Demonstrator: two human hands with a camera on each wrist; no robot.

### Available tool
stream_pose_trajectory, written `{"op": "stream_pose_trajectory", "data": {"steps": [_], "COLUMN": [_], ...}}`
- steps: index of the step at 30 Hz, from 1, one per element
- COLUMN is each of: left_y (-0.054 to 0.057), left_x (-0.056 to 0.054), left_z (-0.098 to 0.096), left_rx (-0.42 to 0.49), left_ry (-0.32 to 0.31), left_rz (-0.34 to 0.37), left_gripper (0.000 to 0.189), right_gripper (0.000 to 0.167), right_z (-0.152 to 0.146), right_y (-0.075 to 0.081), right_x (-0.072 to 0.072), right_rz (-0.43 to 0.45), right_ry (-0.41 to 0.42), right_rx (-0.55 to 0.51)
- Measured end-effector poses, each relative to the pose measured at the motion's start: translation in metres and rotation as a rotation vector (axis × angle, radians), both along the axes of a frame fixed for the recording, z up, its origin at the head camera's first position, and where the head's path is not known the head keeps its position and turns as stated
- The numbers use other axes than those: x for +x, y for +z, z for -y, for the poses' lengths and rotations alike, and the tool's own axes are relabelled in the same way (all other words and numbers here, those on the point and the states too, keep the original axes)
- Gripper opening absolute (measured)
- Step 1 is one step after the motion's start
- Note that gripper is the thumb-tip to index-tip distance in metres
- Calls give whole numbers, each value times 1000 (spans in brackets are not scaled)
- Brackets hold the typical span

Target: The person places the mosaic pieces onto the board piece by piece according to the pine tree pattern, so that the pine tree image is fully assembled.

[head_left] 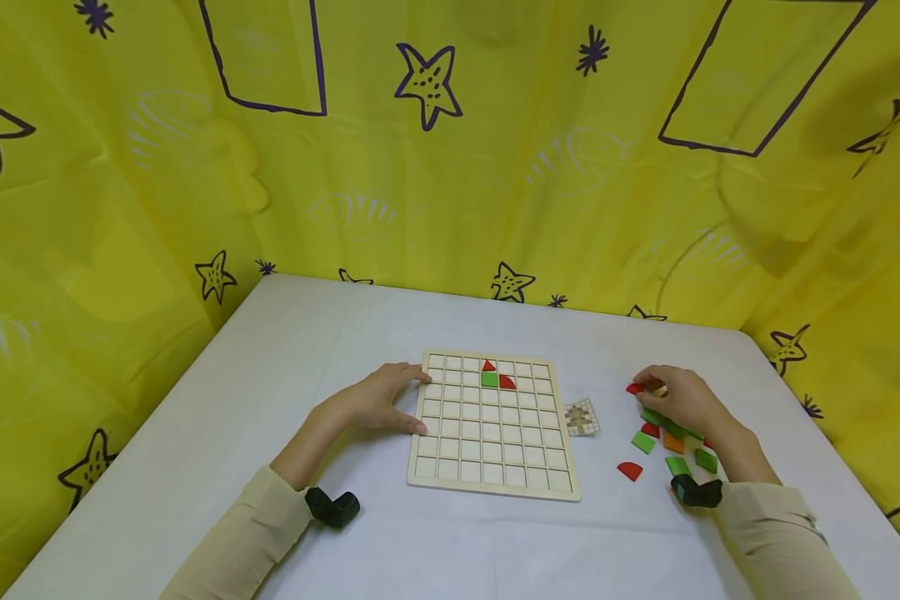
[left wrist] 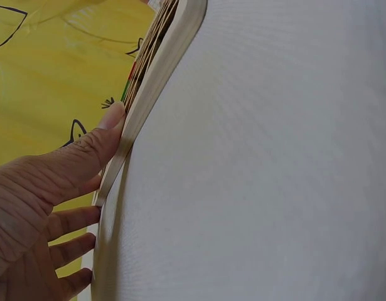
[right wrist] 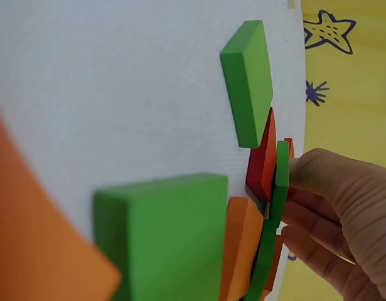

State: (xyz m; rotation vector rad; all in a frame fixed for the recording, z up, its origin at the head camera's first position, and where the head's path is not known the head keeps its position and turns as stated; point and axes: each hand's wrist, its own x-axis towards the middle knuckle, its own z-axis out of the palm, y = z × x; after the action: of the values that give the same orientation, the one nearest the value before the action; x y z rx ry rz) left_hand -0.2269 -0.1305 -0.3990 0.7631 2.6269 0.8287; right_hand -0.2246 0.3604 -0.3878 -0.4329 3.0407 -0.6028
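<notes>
A wooden grid board lies flat on the table. In it sit a red triangle, a green square and a red quarter circle. Along the board's left edge, the thumb and fingertips of my left hand touch the frame, fingers spread. My right hand is over a heap of coloured pieces on the right and pinches a red piece between thumb and finger; its full shape is hidden. Close by the thumb, in the right wrist view, stands a green piece.
A small pattern card lies against the board's right side. Another red quarter circle and green squares are scattered near the heap, with an orange piece among them. A yellow patterned curtain surrounds the table.
</notes>
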Motion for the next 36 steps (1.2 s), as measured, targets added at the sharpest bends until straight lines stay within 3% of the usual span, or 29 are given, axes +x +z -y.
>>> {"op": "stream_pose_trajectory", "data": {"steps": [9, 19, 36], "left_y": [-2, -1, -2], "left_x": [0, 0, -1], "left_z": [1, 1, 1], "left_rx": [2, -2, 5], "left_ry": [-5, -1, -9], "left_rz": [1, 1, -4], "left_gripper": [79, 79, 79], "right_gripper": [29, 23, 15], "right_z": [7, 29, 81], "right_y": [4, 15, 25], "right_x": [-1, -3, -11], "right_rz": [-6, -59, -200], "right_ry": [9, 37, 224], "right_rx": [16, -5, -33]}}
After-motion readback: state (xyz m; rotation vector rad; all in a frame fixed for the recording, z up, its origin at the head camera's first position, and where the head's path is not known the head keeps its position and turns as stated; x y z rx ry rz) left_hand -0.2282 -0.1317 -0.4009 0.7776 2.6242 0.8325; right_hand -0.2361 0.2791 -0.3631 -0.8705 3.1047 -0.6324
